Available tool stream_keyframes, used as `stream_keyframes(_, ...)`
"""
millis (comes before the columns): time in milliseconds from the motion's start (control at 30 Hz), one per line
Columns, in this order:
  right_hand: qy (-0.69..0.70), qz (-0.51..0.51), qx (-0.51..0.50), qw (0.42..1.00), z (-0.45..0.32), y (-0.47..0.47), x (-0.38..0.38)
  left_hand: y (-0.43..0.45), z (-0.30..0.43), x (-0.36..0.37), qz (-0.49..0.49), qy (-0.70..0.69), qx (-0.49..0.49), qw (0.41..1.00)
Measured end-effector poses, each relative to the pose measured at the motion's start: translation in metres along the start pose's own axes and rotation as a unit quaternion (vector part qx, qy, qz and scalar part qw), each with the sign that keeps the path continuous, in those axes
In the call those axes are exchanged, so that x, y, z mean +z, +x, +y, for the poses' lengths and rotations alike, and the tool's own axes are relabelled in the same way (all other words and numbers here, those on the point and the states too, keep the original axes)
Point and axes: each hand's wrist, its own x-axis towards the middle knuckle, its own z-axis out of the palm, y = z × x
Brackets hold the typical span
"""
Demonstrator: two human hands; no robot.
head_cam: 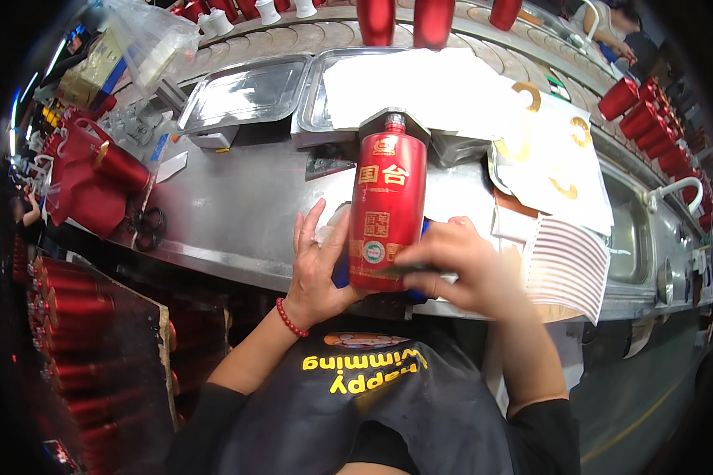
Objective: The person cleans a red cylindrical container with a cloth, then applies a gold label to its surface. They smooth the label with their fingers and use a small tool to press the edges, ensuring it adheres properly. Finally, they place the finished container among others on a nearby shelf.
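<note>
A red glass-like bottle [392, 199] with gold printing and a round green-and-white mark lies on its back before me, its neck pointing away. My left hand [321, 261], with a red bead bracelet at the wrist, cups the bottle's lower left side; something white and crumpled shows by its fingers. My right hand [451, 261], blurred, pinches a thin dark tool against the bottle's lower right front. Blue material shows under the bottle's lower end. Beyond the neck is a dark angular support [416, 123]. A sheet of gold-brown stripes [564, 267] lies right of my right hand.
Metal trays [243, 92] and white sheets [410, 83] stand behind the bottle. Black-handled scissors [150, 228] and a red container [122, 166] are at left. A sink [630, 255] with a white tap is at right. Red bottles fill racks below left; a person [615, 29] is at the far right.
</note>
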Motion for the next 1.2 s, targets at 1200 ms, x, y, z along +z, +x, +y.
stream_keyframes(1200,-0.028,0.16,0.174,0.971,0.028,0.094,-0.03,-0.003,0.001,0.003,0.03,-0.053,-0.007,0.998)
